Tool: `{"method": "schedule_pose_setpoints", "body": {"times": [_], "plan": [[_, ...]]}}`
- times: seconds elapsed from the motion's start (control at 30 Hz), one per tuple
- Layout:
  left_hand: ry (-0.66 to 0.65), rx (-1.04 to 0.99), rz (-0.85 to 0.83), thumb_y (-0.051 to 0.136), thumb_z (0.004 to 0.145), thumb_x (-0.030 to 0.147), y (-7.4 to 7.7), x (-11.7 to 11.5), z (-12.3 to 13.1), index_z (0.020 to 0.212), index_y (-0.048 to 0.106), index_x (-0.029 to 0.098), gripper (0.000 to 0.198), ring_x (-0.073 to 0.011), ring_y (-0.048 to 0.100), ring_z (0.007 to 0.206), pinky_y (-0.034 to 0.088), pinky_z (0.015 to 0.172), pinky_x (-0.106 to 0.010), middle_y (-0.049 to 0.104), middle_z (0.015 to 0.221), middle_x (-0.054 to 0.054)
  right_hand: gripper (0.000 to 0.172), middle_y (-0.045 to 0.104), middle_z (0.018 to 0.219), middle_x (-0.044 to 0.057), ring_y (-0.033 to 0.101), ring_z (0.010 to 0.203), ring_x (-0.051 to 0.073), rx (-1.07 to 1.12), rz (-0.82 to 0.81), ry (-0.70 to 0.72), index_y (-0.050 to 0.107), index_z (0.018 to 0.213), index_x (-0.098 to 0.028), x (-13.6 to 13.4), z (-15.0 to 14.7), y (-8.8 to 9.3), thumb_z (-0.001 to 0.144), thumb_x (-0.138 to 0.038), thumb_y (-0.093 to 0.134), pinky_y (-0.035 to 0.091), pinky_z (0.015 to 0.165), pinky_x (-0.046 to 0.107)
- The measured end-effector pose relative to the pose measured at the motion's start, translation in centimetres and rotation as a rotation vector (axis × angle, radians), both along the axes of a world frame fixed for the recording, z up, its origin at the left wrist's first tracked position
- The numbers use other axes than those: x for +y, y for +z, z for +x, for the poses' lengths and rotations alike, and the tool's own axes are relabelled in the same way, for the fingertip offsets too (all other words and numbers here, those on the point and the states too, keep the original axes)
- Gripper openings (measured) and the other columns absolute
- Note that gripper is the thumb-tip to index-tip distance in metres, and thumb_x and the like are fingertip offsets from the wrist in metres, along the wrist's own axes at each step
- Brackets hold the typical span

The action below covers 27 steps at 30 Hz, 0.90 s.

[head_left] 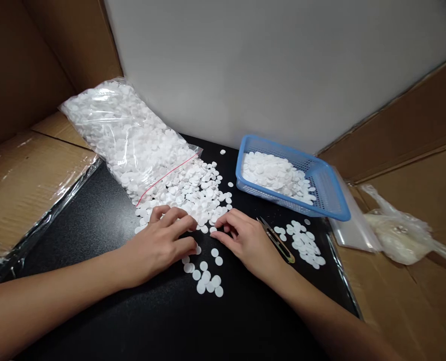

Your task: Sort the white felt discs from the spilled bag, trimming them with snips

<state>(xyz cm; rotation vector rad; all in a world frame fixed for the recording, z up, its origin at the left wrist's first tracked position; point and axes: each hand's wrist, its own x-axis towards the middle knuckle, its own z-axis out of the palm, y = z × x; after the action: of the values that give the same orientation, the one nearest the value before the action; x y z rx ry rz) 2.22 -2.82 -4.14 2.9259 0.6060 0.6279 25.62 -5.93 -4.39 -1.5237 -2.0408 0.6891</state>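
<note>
Small white round discs [206, 196] lie in a heap at the mouth of a clear zip bag [121, 135] with a red seal line. My left hand [166, 235] rests at the heap's near edge, fingers bent and spread, the thumb beside a loose disc [198, 249]. Its fingertips are partly hidden among the discs. Across a small gap, my right hand [247, 240] has thumb and index finger closed about a white disc [213, 230]. Nearer to me, several discs [206, 277] are scattered between the two forearms.
A blue perforated basket [331, 193] at the back right holds many discs. Thread snips [279, 240] lie beside my right hand, with another group of discs [306, 244] to their right. A knotted plastic bag [403, 235] sits on the cardboard [426, 301] at right.
</note>
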Motion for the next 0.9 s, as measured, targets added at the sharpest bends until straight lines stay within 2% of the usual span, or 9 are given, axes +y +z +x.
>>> {"method": "schedule_pose_setpoints", "body": {"times": [0.13, 0.2, 0.3, 0.37, 0.47, 0.67, 0.73, 0.9], "plan": [[0.088, -0.040, -0.077, 0.062, 0.096, 0.028, -0.2, 0.2, 0.1, 0.091, 0.065, 0.022, 0.009, -0.0255, 0.047, 0.103, 0.030, 0.087, -0.039, 0.061, 0.105, -0.006, 0.011, 0.062, 0.074, -0.001, 0.055, 0.062, 0.013, 0.094, -0.128, -0.032, 0.063, 0.076, -0.021, 0.1, 0.2, 0.8, 0.086, -0.021, 0.069, 0.043, 0.058, 0.025], [0.122, -0.037, -0.065, 0.063, 0.095, 0.030, -0.3, 0.2, 0.2, 0.099, 0.066, 0.022, 0.010, -0.0273, 0.047, 0.107, 0.031, 0.088, -0.041, 0.061, 0.111, -0.008, 0.013, 0.065, 0.072, -0.002, 0.056, 0.063, 0.014, 0.116, -0.214, -0.039, 0.065, 0.074, -0.021, 0.0, 0.5, 1.2, 0.087, -0.024, 0.068, 0.043, 0.059, 0.025], [0.151, -0.004, -0.024, 0.062, 0.095, 0.028, -0.5, 0.1, 0.5, 0.116, 0.065, 0.025, 0.022, -0.0322, 0.045, 0.118, 0.031, 0.093, -0.045, 0.059, 0.127, -0.011, 0.014, 0.069, 0.079, -0.001, 0.061, 0.070, 0.015, 0.092, -0.295, -0.003, 0.069, 0.077, -0.022, -0.1, 0.9, 1.7, 0.089, -0.025, 0.064, 0.044, 0.065, 0.027], [0.154, 0.027, -0.007, 0.061, 0.095, 0.027, -0.7, 0.1, 0.7, 0.119, 0.065, 0.025, 0.025, -0.0347, 0.043, 0.124, 0.030, 0.096, -0.049, 0.056, 0.136, -0.012, 0.015, 0.070, 0.082, 0.000, 0.062, 0.073, 0.015, 0.048, -0.285, 0.007, 0.068, 0.078, -0.021, -0.2, 0.9, 1.8, 0.091, -0.024, 0.062, 0.044, 0.066, 0.027], [0.148, 0.040, -0.003, 0.058, 0.097, 0.027, -0.9, 0.0, 0.7, 0.118, 0.068, 0.024, 0.023, -0.0350, 0.042, 0.128, 0.028, 0.101, -0.050, 0.056, 0.141, -0.011, 0.018, 0.067, 0.075, -0.001, 0.059, 0.067, 0.014, -0.055, -0.282, -0.012, 0.062, 0.073, -0.020, -0.2, 1.1, 2.1, 0.091, -0.023, 0.062, 0.040, 0.060, 0.027], [0.094, 0.040, -0.024, 0.055, 0.099, 0.027, -0.4, -0.1, 0.1, 0.115, 0.071, 0.025, 0.022, -0.0333, 0.041, 0.132, 0.027, 0.104, -0.050, 0.056, 0.144, -0.006, 0.023, 0.057, 0.060, -0.005, 0.052, 0.055, 0.013, -0.149, -0.400, -0.025, 0.056, 0.070, -0.021, 0.1, 2.2, 2.7, 0.090, -0.027, 0.065, 0.035, 0.051, 0.025], [0.064, 0.050, -0.046, 0.056, 0.099, 0.024, -0.3, -0.1, 0.0, 0.114, 0.071, 0.025, 0.022, -0.0331, 0.040, 0.132, 0.028, 0.103, -0.049, 0.056, 0.144, -0.006, 0.021, 0.058, 0.063, -0.005, 0.053, 0.057, 0.013, -0.147, -0.354, -0.010, 0.056, 0.071, -0.021, 0.1, 2.3, 2.5, 0.089, -0.025, 0.067, 0.036, 0.053, 0.025], [0.024, 0.054, -0.112, 0.060, 0.096, 0.027, -0.4, 0.1, -0.2, 0.118, 0.069, 0.029, 0.023, -0.0329, 0.041, 0.131, 0.031, 0.100, -0.047, 0.055, 0.144, -0.005, 0.012, 0.063, 0.084, 0.000, 0.060, 0.073, 0.014, -0.007, -0.052, 0.039, 0.064, 0.084, -0.021, -0.3, 0.9, 1.3, 0.093, -0.015, 0.060, 0.045, 0.065, 0.026]]}}
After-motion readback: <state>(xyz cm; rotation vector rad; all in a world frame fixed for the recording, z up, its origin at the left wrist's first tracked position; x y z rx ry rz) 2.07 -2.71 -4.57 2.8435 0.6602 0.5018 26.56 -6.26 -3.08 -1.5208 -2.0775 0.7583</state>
